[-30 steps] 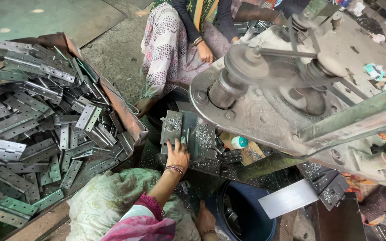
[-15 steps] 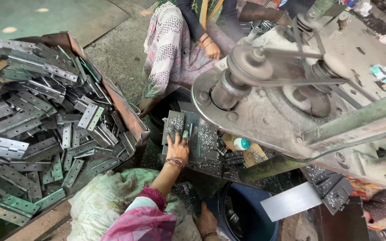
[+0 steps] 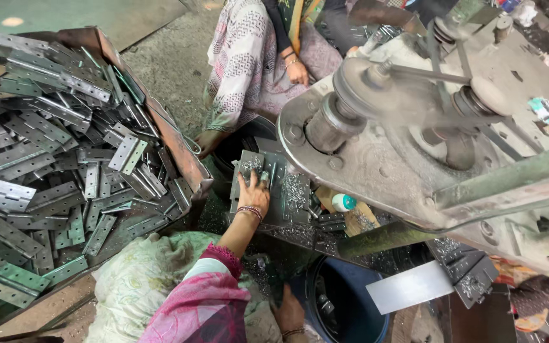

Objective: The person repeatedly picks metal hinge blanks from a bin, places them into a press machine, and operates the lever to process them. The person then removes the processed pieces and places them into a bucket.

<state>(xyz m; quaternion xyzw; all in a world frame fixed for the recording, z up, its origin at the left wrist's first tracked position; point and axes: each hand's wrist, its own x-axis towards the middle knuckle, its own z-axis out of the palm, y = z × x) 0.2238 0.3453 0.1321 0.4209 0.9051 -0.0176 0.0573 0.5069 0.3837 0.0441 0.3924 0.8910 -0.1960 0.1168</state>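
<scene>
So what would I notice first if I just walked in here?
Probably the big crate on the left, heaped with grey metal hinges. Next, the huge grey machine on the right with its round shaft sticking out. Between them the person's left hand presses flat on a stack of hinge plates under the machine, while the right hand rests low by a blue bucket.

hinge pile (image 3: 58, 171) in crate (image 3: 179, 152) left | plate stack (image 3: 281, 187) centre | machine (image 3: 427, 127) right | bucket (image 3: 351, 305) below
</scene>
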